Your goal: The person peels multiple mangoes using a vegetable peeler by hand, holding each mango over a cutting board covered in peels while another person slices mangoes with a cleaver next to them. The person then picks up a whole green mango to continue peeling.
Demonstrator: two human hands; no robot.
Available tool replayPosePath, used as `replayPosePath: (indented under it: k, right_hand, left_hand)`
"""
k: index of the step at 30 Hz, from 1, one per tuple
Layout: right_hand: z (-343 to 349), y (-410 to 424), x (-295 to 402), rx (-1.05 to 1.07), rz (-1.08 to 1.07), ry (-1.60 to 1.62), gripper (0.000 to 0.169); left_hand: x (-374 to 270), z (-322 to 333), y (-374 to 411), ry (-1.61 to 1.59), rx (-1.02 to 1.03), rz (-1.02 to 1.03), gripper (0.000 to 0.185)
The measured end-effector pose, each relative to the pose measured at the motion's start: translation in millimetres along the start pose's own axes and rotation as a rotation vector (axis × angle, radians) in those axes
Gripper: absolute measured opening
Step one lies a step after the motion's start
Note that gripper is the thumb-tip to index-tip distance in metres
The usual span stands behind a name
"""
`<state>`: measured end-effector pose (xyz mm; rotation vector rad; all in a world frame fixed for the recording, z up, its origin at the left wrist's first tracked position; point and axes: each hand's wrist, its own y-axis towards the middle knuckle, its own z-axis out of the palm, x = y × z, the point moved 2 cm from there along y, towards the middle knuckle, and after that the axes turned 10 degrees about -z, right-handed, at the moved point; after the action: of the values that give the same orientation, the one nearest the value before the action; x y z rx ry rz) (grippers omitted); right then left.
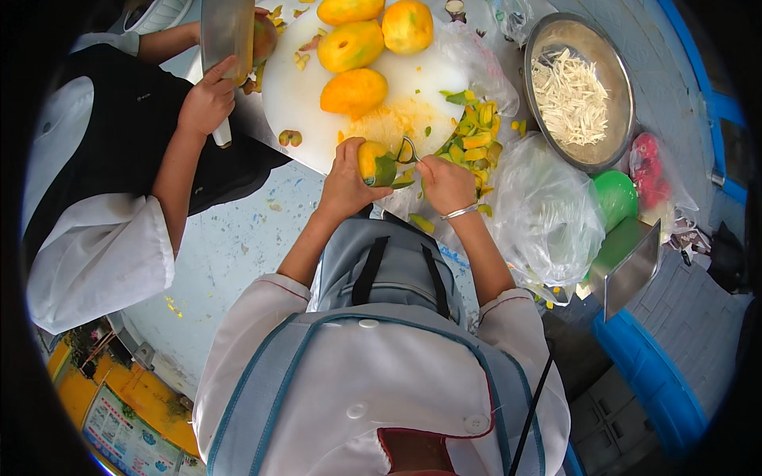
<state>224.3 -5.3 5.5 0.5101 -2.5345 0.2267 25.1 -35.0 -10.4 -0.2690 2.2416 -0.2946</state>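
In my left hand [344, 181] is a partly peeled mango [376, 163], yellow where bare and still green on its lower right side, with a small sticker. My right hand [447, 183], with a bangle at the wrist, grips a metal peeler [408, 149] whose head is just right of the mango. Both hands are over the near edge of a round white cutting board [411, 83]. Peeled mangoes [353, 91] lie on the board beyond my hands. A heap of green and yellow peels [476, 140] spreads along the board's right side.
On the left, a co-worker's hand [208, 98] holds a large cleaver [226, 35] against a reddish mango [264, 38]. A steel bowl [619, 77] of pale strips stands at right. Nearer are a clear plastic bag [545, 208], a green container [616, 199] and a metal tray [634, 265].
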Motion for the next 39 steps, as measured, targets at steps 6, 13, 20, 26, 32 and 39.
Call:
replayPosePath:
  k: [6, 13, 20, 26, 32, 39]
  right_hand:
    - [-34, 11, 31, 0.23, -0.052, 0.151, 0.034]
    - [-30, 31, 4, 0.429, -0.102, 0.082, 0.033]
    - [-28, 20, -8, 0.412, -0.062, 0.079, 0.032]
    - [-40, 23, 33, 0.355, -0.235, 0.203, 0.029]
    - [-33, 32, 0, 0.493, -0.106, 0.11, 0.028]
    - [-23, 35, -1, 0.441, -0.192, 0.173, 0.029]
  left_hand:
    - [-15, 5, -2, 0.135, -0.043, -0.019, 0.091]
    - [-21, 6, -3, 0.203, -0.024, 0.054, 0.09]
    - [-7, -2, 5, 0.126, 0.036, 0.005, 0.094]
    - [-9, 4, 4, 0.166, 0.066, -0.013, 0.098]
    - [-18, 0, 6, 0.202, 0.091, -0.061, 0.095]
    - [-22, 6, 4, 0.21, 0.094, -0.058, 0.095]
